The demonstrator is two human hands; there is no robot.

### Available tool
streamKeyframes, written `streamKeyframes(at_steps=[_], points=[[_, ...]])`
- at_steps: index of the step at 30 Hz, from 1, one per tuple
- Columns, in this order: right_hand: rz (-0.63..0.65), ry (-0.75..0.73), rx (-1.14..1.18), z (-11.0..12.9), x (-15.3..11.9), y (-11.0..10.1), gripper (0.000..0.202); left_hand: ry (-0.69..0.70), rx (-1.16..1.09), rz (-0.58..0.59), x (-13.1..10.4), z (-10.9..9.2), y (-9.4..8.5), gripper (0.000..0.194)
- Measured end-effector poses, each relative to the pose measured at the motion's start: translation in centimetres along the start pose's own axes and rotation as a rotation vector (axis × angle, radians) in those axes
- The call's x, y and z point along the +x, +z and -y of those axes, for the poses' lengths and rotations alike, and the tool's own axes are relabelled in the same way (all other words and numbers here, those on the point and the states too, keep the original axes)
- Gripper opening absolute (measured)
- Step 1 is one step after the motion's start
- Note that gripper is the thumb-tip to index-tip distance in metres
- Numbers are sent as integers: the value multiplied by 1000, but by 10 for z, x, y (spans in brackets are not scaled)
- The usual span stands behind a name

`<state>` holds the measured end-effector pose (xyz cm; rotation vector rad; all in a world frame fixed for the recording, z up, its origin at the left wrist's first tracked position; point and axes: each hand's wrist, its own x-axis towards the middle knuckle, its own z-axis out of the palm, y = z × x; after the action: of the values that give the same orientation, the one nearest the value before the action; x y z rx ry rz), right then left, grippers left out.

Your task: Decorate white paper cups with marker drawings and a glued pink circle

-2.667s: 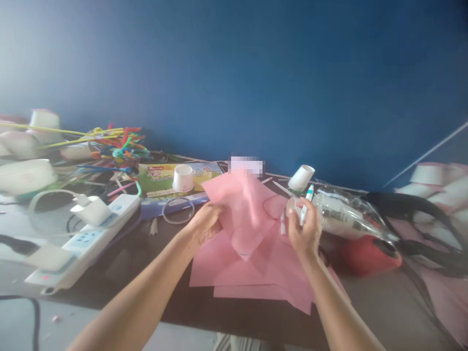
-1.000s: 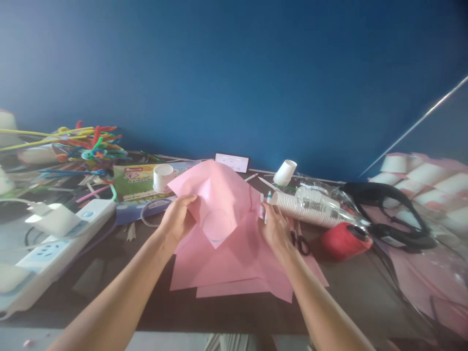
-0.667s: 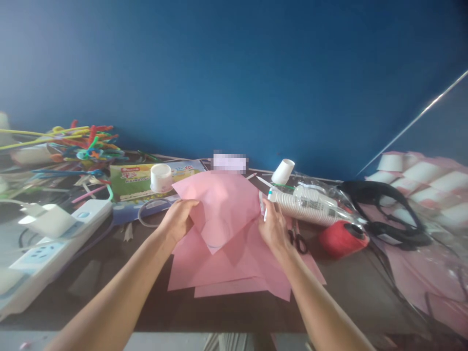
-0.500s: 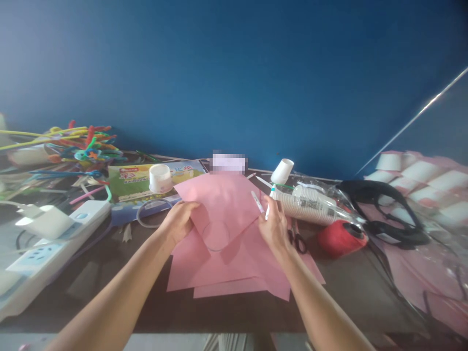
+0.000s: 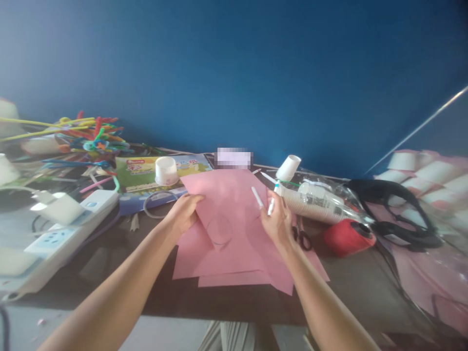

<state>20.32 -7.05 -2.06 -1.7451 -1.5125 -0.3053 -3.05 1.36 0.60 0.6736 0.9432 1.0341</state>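
My left hand (image 5: 188,210) is closed on the left edge of a pink paper sheet (image 5: 234,204), which is lifted and bent above other pink sheets (image 5: 212,265). A thin circle outline shows on the lifted sheet's lower part. My right hand (image 5: 277,217) is closed around a white marker (image 5: 277,187) with a teal band. A second slim white piece (image 5: 257,196) sticks out by its thumb; whether it is a cap or another pen I cannot tell. Scissors (image 5: 304,240) lie just right of that hand, partly hidden.
A power strip (image 5: 73,224) with plugs and colourful pipe cleaners (image 5: 93,136) are on the left. A paper cup (image 5: 166,170) stands on a colour-paper pack (image 5: 135,183). To the right lie stacked cups (image 5: 310,202), another cup (image 5: 288,168), red thread (image 5: 347,237) and a black strap (image 5: 405,239).
The view has shifted slightly, so most things appear a little further right. The lifted sheet's right side has swung lower or flatter near my right hand. Both hands keep their holds.
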Motion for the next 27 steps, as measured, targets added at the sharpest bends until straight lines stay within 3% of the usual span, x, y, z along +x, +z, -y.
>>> streamKeyframes(at_steps=[11, 27], points=[[-58, -24, 18, -1, -1, 0, 42, 22, -76, 50, 2, 3, -2, 18], [-90, -81, -17, -12, 0, -2, 43, -25, -119, 27, 13, -1, -3, 13]])
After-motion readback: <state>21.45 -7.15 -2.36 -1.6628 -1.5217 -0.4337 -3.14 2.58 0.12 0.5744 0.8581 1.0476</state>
